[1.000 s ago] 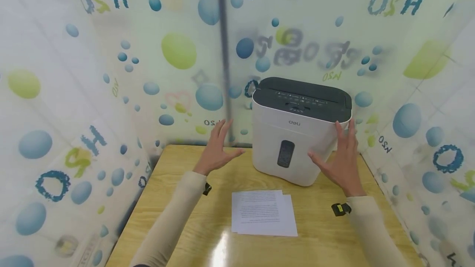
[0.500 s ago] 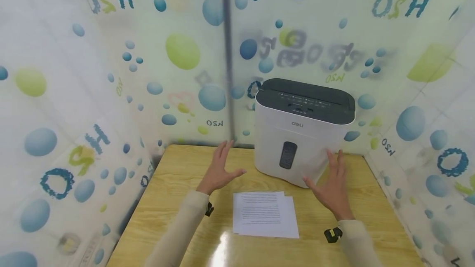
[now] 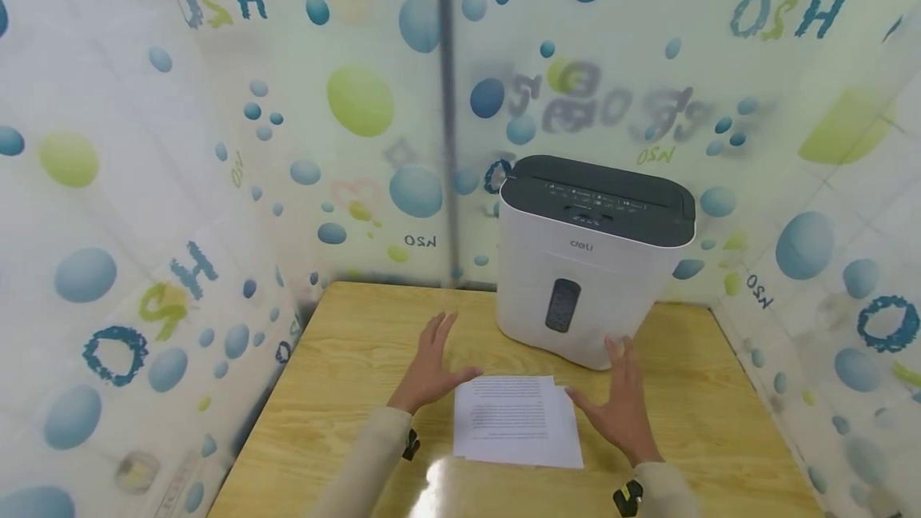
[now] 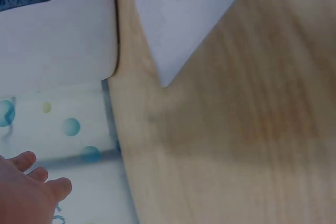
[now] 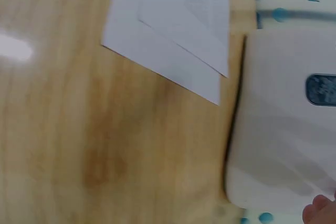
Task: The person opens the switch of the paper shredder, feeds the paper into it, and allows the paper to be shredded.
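Observation:
In the head view, printed sheets of paper [image 3: 507, 422] lie overlapping on the wooden table, between my two hands. My left hand [image 3: 432, 370] is held with fingers extended and thumb out, its thumb tip right at the sheets' upper left corner. On the other side my right hand [image 3: 620, 406] has its fingers spread, the thumb reaching towards the sheets' right edge. Both hands hold nothing. Behind them stands a white paper shredder [image 3: 583, 278] with a dark top and a small window; the right fingertips overlap its lower front in this view.
The wooden table [image 3: 360, 334] carries the shredder at its back right, near the far edge. Curtains [image 3: 360, 206] printed with bubbles and letters surround the table on the back and both sides. A bright reflection shows on the tabletop near the front.
My right hand has come down from the shredder's upper right side towards the sheets. My left hand has also lowered, to beside the sheets. The shredder and sheets stay put on the table.

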The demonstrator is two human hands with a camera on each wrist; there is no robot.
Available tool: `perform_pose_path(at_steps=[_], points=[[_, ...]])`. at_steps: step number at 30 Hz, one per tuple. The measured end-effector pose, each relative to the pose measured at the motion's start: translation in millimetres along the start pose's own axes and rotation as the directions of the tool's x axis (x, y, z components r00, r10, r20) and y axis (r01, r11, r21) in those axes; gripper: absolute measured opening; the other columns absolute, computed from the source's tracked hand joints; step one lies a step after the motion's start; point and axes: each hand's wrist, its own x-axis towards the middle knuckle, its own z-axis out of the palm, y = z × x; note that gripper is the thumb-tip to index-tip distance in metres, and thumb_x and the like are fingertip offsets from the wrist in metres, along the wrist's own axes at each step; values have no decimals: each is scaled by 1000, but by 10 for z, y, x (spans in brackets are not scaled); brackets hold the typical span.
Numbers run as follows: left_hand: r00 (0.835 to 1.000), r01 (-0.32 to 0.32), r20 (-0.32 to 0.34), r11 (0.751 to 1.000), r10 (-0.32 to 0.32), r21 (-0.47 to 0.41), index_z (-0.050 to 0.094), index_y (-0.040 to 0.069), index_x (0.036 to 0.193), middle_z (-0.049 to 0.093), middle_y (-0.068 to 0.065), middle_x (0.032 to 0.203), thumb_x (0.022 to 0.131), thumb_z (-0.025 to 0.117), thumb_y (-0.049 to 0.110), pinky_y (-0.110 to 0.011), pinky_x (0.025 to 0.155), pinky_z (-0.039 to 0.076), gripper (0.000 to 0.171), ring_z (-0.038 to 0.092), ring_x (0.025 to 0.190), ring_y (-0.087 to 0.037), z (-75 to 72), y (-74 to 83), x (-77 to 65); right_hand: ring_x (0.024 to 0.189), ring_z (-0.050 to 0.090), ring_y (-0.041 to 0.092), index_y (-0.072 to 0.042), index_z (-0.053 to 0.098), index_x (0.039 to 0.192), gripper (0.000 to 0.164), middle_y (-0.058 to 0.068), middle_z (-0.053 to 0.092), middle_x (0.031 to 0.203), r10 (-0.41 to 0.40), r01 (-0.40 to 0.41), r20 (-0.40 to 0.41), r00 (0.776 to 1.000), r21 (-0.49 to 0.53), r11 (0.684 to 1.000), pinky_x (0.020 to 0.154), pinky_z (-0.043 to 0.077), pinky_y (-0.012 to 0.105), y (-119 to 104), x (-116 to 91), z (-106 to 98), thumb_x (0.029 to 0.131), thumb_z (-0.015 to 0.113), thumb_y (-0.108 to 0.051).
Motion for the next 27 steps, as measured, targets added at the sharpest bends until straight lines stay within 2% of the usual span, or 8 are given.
perform_pose_path(at_steps=[4,8,13,15,18,21,27], points=[[999,26,34,999,-26,20,14,37,164,10,-8,173,77,79,69,-65,112,41,113,13,159,-34,122,-91,-82,151,15,56,-20,22,164,114,22,4,171,15,-14,42,999,-24,1000,110,24,79,63,-72,161,76,89,-45],[997,20,71,1000,-21,19,15,37,164,12,-12,172,76,79,70,-64,109,44,114,15,158,-37,221,-159,-165,150,19,55,-15,25,163,111,21,8,171,51,-46,113,992,-46,998,112,26,77,67,-121,319,78,85,-54],[994,-8,107,1000,7,11,25,23,163,18,-19,169,75,84,63,-65,108,44,113,19,156,-42,348,-203,-268,153,24,47,-8,30,160,104,21,19,169,119,-97,257,959,-99,990,119,26,69,22,-127,476,84,77,-60],[992,-21,127,1000,18,22,29,18,162,20,-20,168,75,85,61,-65,109,43,112,21,155,-43,417,-222,-301,153,24,47,-7,32,159,104,22,22,168,144,-113,301,943,-119,986,120,26,67,-1,-127,513,83,78,-60],[985,-30,169,998,21,47,32,17,160,22,-19,168,74,87,58,-64,111,42,111,21,156,-43,515,-237,-341,153,25,47,-9,34,159,105,22,23,168,170,-128,357,919,-137,982,120,25,67,-28,-138,558,80,81,-60],[977,-49,211,996,32,76,35,15,159,23,-19,168,73,89,56,-62,115,39,109,20,156,-42,589,-244,-367,153,26,46,-9,37,158,103,20,24,169,150,-99,395,906,-147,984,121,26,65,-24,-154,614,79,82,-59],[970,-96,234,984,60,147,40,11,157,28,-21,166,70,89,56,-61,116,37,109,22,155,-45,683,-287,-421,152,32,43,-9,43,155,101,18,30,167,67,-9,410,910,-142,990,119,32,62,10,-178,714,77,83,-58]])
